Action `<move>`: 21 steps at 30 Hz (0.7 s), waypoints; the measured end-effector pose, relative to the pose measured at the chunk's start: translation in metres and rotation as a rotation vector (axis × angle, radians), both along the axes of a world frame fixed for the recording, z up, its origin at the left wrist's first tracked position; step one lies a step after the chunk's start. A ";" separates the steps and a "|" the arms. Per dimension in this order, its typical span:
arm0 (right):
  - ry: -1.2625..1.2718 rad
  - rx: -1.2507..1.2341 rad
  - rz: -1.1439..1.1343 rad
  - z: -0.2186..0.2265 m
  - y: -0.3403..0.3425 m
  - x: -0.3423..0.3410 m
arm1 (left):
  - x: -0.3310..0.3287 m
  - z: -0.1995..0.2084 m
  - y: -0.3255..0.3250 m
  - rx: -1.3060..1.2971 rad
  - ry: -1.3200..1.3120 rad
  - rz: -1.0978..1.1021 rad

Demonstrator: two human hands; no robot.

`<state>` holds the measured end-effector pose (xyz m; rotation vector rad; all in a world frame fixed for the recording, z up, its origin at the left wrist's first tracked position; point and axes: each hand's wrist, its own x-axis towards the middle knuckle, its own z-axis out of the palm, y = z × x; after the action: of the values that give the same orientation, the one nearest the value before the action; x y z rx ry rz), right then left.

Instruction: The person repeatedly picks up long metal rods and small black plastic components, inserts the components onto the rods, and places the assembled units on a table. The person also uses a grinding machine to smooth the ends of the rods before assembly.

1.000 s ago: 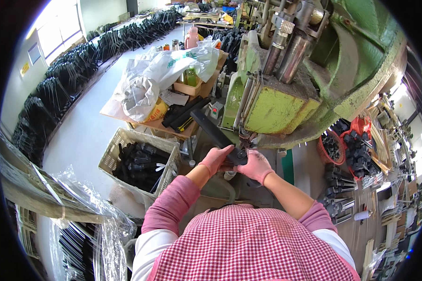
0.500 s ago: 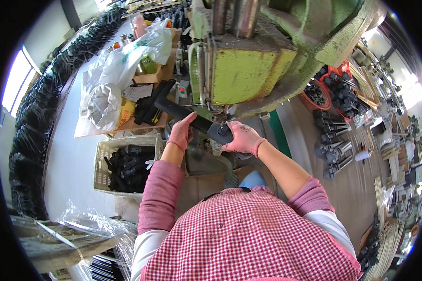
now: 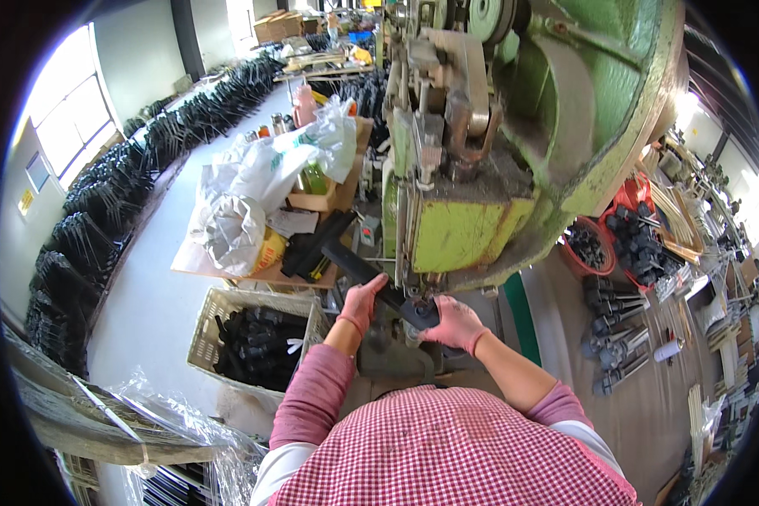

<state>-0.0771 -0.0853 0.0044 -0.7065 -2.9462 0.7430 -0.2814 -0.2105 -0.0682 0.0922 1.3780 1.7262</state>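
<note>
Left hand (image 3: pixel 362 305) grips the black bar (image 3: pixel 348 262) mid-length, right hand (image 3: pixel 459 327) its near end, presumably steadying both ends at the green machine (image 3: pixel 464 234).

Compared with a second ago, left hand (image 3: pixel 363 305) sits farther back along the black bar (image 3: pixel 354 266), gap to right hand (image 3: pixel 457 325) wider. Bar's flat end (image 3: pixel 421 313) now shows more plainly between them. View shifts: grooved pulley (image 3: pixel 488 17) atop green press (image 3: pixel 468 236) enters frame.
</note>
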 end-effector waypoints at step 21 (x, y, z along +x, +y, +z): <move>-0.088 -0.552 -0.430 -0.031 0.066 0.162 | 0.150 -0.029 -0.020 -0.027 -0.350 -0.596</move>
<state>0.0852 -0.0193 -0.0264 -1.3699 -2.5001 1.5062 -0.1311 -0.2309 -0.0974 0.1597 0.9834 1.1579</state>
